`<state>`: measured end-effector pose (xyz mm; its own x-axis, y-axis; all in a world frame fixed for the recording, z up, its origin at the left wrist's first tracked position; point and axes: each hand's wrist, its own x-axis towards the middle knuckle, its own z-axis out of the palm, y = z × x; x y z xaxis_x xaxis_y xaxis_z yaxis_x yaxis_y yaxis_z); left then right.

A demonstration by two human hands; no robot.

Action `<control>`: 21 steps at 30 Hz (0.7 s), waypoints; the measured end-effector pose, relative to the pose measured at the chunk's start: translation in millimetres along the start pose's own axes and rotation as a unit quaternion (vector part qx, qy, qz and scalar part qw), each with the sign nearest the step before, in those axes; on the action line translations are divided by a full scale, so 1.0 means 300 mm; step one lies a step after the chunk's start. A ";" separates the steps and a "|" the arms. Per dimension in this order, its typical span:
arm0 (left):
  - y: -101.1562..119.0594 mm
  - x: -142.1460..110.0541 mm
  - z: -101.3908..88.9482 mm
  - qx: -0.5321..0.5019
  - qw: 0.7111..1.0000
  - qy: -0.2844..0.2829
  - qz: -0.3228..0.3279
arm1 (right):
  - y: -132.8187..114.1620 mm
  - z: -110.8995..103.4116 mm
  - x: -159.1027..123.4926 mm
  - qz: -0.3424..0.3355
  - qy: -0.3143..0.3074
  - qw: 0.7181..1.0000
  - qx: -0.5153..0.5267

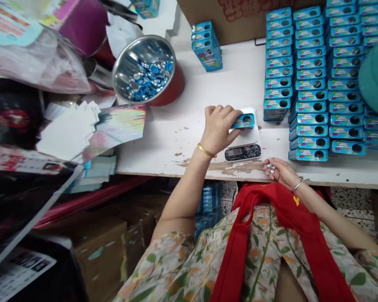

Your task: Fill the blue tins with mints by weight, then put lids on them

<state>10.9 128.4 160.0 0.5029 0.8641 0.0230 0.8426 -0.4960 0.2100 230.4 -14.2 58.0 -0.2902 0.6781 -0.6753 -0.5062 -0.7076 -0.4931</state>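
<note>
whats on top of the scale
The left hand holds a blue tin at the white plate of the scale; whether the tin's base touches it is hidden. Hand and tin cover part of the plate, so anything under them cannot be seen.

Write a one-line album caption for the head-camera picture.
The left hand grips a blue container at a small scale while the right hand holds pale pellets.

Apparently inside a packing workshop; lined with blue tins [312,85], equipped with a digital scale [242,153]. Stacked with cartons [97,251] below a paint-worn bench [164,142].
</note>
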 end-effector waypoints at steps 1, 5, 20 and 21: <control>0.026 0.012 0.010 -0.016 1.000 0.018 0.019 | 0.003 -0.007 0.005 -0.016 0.015 1.000 -0.004; 0.145 0.087 0.091 -0.062 0.993 0.044 0.092 | 0.000 -0.016 0.023 -0.025 0.045 0.999 0.009; -0.426 0.524 0.202 -0.052 0.954 0.242 -0.170 | -0.007 -0.019 0.027 0.029 0.050 0.998 -0.014; -0.503 0.570 0.187 -0.053 0.948 0.232 -0.212 | -0.006 -0.017 0.027 0.034 0.056 0.998 -0.015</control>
<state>-19.5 346.2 77.3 -0.0352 0.9410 0.3365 0.9137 -0.1061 0.3923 233.2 -8.4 50.5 -0.2295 0.6028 -0.7642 -0.4641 -0.7579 -0.4585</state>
